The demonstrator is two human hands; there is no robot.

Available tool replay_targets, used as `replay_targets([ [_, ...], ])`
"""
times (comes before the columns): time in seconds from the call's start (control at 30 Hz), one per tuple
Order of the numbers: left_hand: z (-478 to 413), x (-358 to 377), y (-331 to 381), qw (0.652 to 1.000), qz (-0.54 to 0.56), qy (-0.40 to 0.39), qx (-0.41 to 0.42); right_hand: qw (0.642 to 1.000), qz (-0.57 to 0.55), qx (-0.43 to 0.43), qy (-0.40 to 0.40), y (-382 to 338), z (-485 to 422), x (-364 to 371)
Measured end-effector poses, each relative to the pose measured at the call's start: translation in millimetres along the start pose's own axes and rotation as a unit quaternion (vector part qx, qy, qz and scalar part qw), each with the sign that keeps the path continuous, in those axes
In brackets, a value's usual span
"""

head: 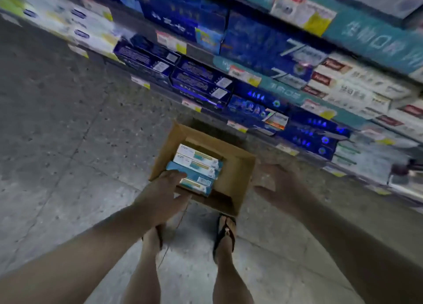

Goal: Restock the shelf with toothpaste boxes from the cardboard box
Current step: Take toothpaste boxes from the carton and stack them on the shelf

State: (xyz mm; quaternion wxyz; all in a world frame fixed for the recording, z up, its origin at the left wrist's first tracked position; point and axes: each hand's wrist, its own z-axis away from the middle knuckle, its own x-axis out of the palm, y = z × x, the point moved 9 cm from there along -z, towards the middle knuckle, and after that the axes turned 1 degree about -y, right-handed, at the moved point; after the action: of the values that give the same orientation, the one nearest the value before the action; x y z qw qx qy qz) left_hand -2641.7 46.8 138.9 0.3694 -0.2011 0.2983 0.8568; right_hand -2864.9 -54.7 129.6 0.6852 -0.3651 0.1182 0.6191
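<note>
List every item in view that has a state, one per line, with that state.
Cardboard box: open, on the floor, partly filled.
Toothpaste boxes: lying flat, stacked at the box's left side.
Left hand: open, fingers on the toothpaste boxes.
Right hand: open, empty, beside the cardboard box.
Shelf: stocked with boxes.

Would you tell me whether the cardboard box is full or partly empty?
Partly empty: the cardboard box holds toothpaste boxes on one side, bare cardboard beside them.

1 cardboard box (238, 178), 4 toothpaste boxes (196, 166) inside, 2 hands, 2 sandalled feet; shelf stock too blurred to count.
</note>
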Motion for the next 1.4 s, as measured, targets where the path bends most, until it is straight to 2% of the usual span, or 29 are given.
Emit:
replay_targets([
  [0.37, -154, 30, -113, 0.995, -0.089, -0.007, 0.045, 1.000, 0.003, 0.023, -0.004, -14, -156, 142],
  [0.53, -225, 77, -142, 0.995, -0.062, -0.016, 0.072, 0.999, -0.009, 0.033, -0.035, 16, -228, 203],
  [0.7, -274, 124, -150, 0.998, -0.022, -0.016, 0.064, 0.998, -0.010, 0.033, -0.046, 50, -280, 242],
  [1.03, -326, 152, -169, 0.998, 0.003, -0.003, 0.061, 0.997, -0.020, -0.017, -0.071, 64, -340, 291],
  [1.27, -344, 144, -181, 0.998, 0.036, 0.018, 0.056, 0.996, -0.078, 0.002, -0.043, 84, -347, 293],
  [1.4, -345, 136, -182, 0.997, 0.029, 0.048, 0.062, 0.993, -0.121, -0.012, 0.012, 83, -337, 278],
])
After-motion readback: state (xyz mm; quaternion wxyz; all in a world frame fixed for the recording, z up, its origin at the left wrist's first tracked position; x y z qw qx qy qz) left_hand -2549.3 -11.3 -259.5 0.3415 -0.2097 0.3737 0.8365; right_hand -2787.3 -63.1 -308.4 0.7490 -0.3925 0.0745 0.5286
